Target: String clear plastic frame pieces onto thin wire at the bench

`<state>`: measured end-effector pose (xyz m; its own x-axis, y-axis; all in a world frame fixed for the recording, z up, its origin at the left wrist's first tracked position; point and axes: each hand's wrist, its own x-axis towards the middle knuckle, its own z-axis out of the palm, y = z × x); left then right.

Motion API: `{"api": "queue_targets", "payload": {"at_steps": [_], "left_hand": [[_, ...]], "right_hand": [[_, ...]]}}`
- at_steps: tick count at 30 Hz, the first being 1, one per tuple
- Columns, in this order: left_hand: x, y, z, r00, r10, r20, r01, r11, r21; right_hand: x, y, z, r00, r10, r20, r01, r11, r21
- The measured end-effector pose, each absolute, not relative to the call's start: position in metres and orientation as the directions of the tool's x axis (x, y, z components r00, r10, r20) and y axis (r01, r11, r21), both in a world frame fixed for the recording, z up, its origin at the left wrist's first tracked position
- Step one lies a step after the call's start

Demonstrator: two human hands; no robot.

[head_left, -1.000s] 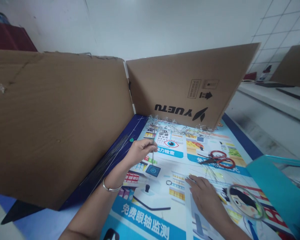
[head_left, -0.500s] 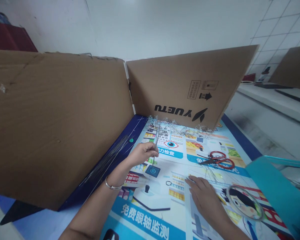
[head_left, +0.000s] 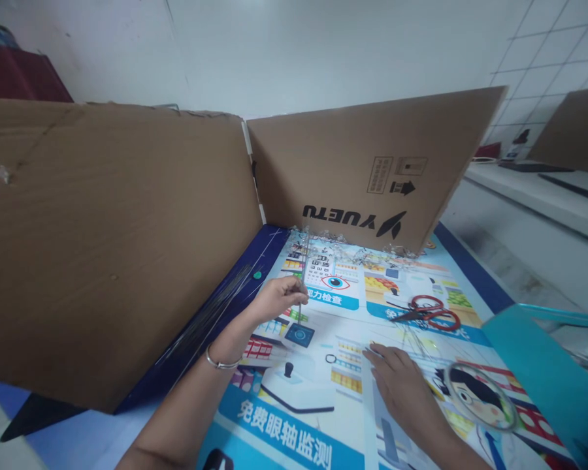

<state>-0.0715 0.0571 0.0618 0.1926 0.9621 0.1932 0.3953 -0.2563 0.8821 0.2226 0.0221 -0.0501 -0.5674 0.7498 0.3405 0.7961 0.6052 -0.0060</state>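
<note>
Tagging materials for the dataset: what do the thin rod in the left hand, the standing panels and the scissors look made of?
The thin rod, pinched in the left hand: likely metal wire, silvery and very fine. The standing panels: corrugated cardboard, matte brown, with creases and box print. The scissors: red handles, probably plastic; dark blades, probably metal, too small to confirm.

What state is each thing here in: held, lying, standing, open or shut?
Left hand: closed, pinching the thin metal wire.
That wire: held roughly upright.
Right hand: open, flat on the colourful printed poster.
Red-handled scissors: lying on the poster, blades apparently closed.
Brown cardboard panels: standing upright.
</note>
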Motion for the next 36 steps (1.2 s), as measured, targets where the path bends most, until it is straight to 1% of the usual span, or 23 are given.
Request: {"api": "queue_targets", "payload": {"at_steps": [7,15,18,20,26,32,36], "left_hand": [[-0.071,0.056,0.063,0.226,0.952,0.204,0.412,-0.283,0.866],[-0.064,0.048,0.067,0.289,0.930,0.227,0.464,-0.344,0.817],[-0.061,0.045,0.060,0.279,0.937,0.209,0.508,-0.329,0.796],[-0.061,0.045,0.052,0.292,0.939,0.183,0.508,-0.314,0.802],[-0.070,0.041,0.029,0.198,0.957,0.212,0.447,-0.281,0.849],[-0.075,0.031,0.016,0.095,0.951,0.295,0.375,-0.308,0.874],[-0.074,0.031,0.007,0.037,0.947,0.318,0.332,-0.312,0.890]], "right_hand": [[0.222,0.021,-0.048,-0.561,0.753,0.343,0.799,0.602,-0.015],[0.221,0.019,-0.047,-0.552,0.774,0.310,0.805,0.592,-0.043],[0.218,0.016,-0.041,-0.532,0.793,0.297,0.819,0.571,-0.058],[0.216,0.014,-0.037,-0.521,0.804,0.286,0.824,0.561,-0.077],[0.215,0.011,-0.033,-0.487,0.826,0.285,0.845,0.528,-0.086],[0.213,0.008,-0.030,-0.472,0.836,0.282,0.835,0.526,-0.161],[0.211,0.006,-0.026,-0.464,0.841,0.279,0.842,0.517,-0.156]]}}
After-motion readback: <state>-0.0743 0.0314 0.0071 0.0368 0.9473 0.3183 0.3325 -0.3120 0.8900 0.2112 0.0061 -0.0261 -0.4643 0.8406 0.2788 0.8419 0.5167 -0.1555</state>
